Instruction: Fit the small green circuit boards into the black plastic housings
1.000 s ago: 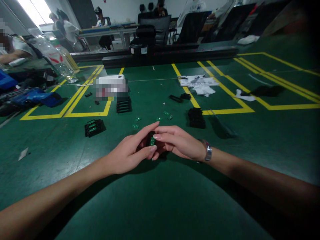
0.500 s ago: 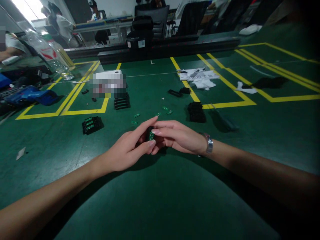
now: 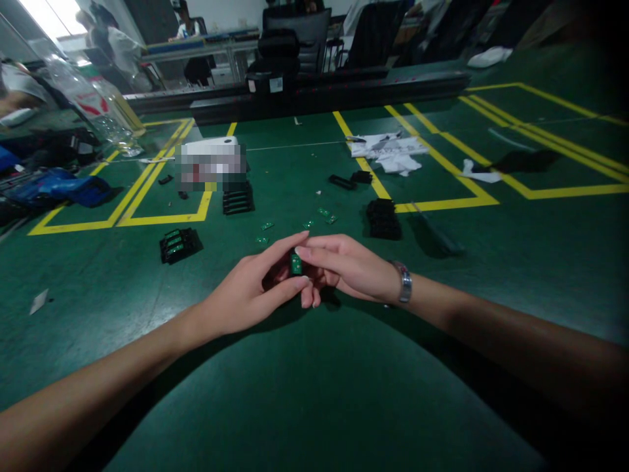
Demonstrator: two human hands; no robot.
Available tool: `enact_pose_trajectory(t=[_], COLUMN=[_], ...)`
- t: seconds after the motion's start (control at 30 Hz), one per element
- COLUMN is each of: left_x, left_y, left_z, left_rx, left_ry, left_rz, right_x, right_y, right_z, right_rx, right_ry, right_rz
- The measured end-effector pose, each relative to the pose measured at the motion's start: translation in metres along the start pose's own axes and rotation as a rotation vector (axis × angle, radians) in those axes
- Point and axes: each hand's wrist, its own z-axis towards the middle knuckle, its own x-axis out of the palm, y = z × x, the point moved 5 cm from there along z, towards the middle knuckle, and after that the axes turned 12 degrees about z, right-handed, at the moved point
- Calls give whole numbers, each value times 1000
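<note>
Between my two hands is a small green circuit board [image 3: 295, 264] in a black plastic holder, mostly covered by fingers. My left hand [image 3: 250, 282] grips it from the left, thumb below and index finger above. From the right my right hand [image 3: 348, 265] closes on it, its thumb at the board's upper edge. Just beyond the fingers several loose green boards [image 3: 267, 225] lie on the green table [image 3: 314, 380]. A black holder with green boards [image 3: 177, 245] in it stands to the left.
Stacked black holders [image 3: 383, 218] stand to the right, and a slotted black holder [image 3: 238, 198] farther back. Behind lie crumpled white paper [image 3: 393, 154] and a blurred-out white item [image 3: 211, 157]. Plastic bottles [image 3: 111, 121] and a blue tool [image 3: 73, 187] are at left. People sit in the background.
My right fingers have shifted slightly on the circuit board, with the right thumb higher and more of the board showing. The lower right fingers have moved a little. The view has shifted slightly.
</note>
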Motion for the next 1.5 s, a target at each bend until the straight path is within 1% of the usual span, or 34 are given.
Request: enact_pose_trajectory(t=[0.13,0.3,0.43,0.53,0.63,0.87,1.0,1.1,1.33,1.5], left_x=[-1,-5,-6,-3,-1,0,-2,-4,-6,-6], left_y=[-2,-3,-2,-1,1,0,-2,-3,-2,-5], left_z=[0,1,1,0,0,0,1,0,-1,-1], left_rx=[2,22,18,12,-27,-25,10,39,48,41], left_ry=[-5,-48,-82,-66,-63,-36,-31,-57,-70,-54], left_rz=[25,-6,-24,-103,-180,-194,-146,-89,-22,-15], right_x=[0,0,-1,-2,-1,-2,-5,-6,-5,-5], right_y=[0,0,0,1,2,2,-1,-3,-3,-2], right_z=[0,1,1,0,-1,-3,-1,0,0,0], right_rx=[-1,-46,-96,-130,-140,-136,-123,-114,-104,-107], right_ry=[-19,-50,-56,-71,-103,-129,-102,-94,-86,-74], right_rz=[-34,-1,-22,-49,-85,-118,-70,-47,-12,-12])
